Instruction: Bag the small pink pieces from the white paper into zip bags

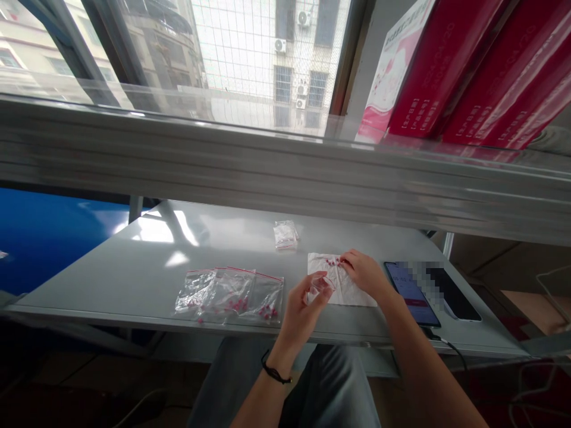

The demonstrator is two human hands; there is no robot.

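My left hand (302,314) is closed around a small clear zip bag (320,288), held just above the table's front edge. My right hand (363,273) rests on a white paper sheet (345,289), its fingertips pinched at a little cluster of pink beads (332,261) lying on the paper. What the pinch holds is too small to make out. Three clear zip bags with pink beads inside (232,295) lie side by side to the left of my left hand.
A grey table (147,261) carries a stack of empty small bags (285,233) at the back, and two phones (413,294) at the right with a cable off the edge. A metal shelf rail (267,172) runs overhead with red boxes (450,65).
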